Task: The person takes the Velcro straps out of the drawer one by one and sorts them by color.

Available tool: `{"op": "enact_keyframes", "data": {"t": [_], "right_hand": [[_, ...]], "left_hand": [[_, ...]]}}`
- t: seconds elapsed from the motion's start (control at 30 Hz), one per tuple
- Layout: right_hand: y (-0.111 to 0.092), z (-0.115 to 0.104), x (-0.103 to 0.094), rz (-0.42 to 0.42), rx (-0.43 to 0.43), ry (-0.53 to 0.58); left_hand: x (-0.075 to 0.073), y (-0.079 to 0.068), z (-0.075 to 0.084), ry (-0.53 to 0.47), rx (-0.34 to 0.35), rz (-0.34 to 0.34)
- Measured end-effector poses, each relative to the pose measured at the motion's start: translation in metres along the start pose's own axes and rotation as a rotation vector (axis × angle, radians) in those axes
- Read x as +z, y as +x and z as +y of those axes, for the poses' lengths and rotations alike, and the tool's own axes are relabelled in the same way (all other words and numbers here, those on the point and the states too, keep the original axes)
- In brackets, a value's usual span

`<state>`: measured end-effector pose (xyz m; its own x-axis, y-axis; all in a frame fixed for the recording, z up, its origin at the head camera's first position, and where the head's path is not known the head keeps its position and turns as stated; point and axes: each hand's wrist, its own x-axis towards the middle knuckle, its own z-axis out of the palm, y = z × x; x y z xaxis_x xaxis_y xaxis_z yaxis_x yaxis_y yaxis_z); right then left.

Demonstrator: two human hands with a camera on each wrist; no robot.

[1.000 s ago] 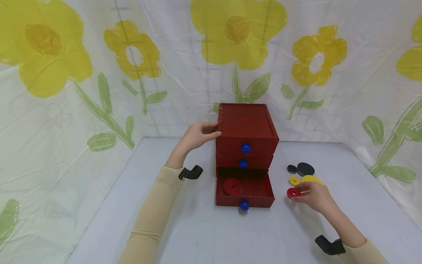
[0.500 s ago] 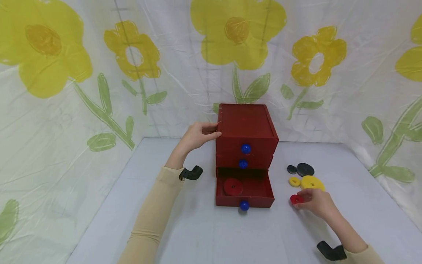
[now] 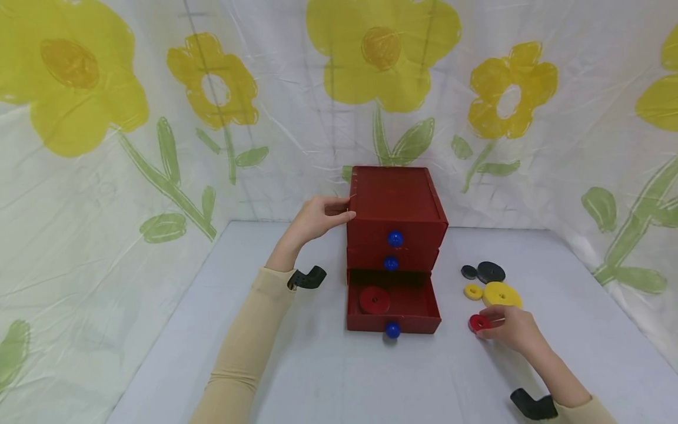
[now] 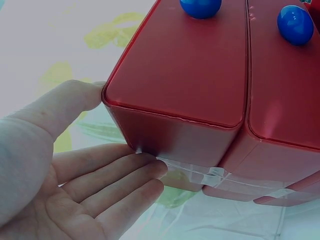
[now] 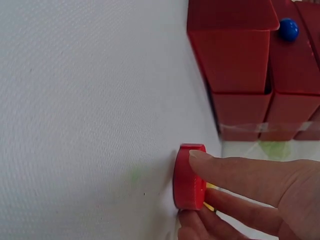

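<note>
In the head view my left hand (image 3: pixel 319 219) rests against the left side of a dark red drawer cabinet (image 3: pixel 394 194). The left wrist view shows its fingers fairly straight along the cabinet's side, with the thumb at a front edge. The cabinet's bottom drawer (image 3: pixel 418 323) is pulled out, and a larger red disc (image 3: pixel 374 300) with a centre hole lies inside at the left. To the right, my right hand (image 3: pixel 512 330) pinches a small red ring (image 3: pixel 479 323) between thumb and fingers. The right wrist view has this red ring (image 5: pixel 188 177) at the white tabletop, flat side down.
Behind the right hand lie a large yellow disc (image 3: pixel 503 294), a small yellow ring (image 3: pixel 473 292), a large black disc (image 3: pixel 491 272) and a small black disc (image 3: pixel 468 271). Blue knobs (image 3: pixel 395 238) stick out of the drawer fronts. A flowered curtain (image 3: pixel 296 118) hangs behind the table.
My right hand has come down and slightly nearer with the red ring, uncovering more of the large yellow disc. My left hand and the cabinet have stayed put.
</note>
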<state>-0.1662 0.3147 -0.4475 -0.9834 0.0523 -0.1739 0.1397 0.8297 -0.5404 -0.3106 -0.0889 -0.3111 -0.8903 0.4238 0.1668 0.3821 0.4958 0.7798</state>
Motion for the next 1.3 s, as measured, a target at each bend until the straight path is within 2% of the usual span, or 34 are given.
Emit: {"op": "enact_keyframes", "data": {"t": [0.43, 0.6, 1.0, 1.3], "right_hand": [[0.000, -0.003, -0.004, -0.015, 0.008, -0.002], [-0.002, -0.009, -0.010, 0.006, -0.030, -0.014], [-0.008, -0.056, -0.020, 0.089, -0.177, 0.033], [0.000, -0.085, -0.011, 0.050, -0.234, 0.107]], "left_hand": [[0.000, 0.000, -0.001, 0.001, 0.001, 0.004], [-0.001, 0.000, 0.000, 0.001, -0.001, 0.001], [-0.001, 0.000, 0.000, 0.007, 0.006, 0.004], [0.000, 0.000, 0.001, 0.000, 0.008, 0.003]]}}
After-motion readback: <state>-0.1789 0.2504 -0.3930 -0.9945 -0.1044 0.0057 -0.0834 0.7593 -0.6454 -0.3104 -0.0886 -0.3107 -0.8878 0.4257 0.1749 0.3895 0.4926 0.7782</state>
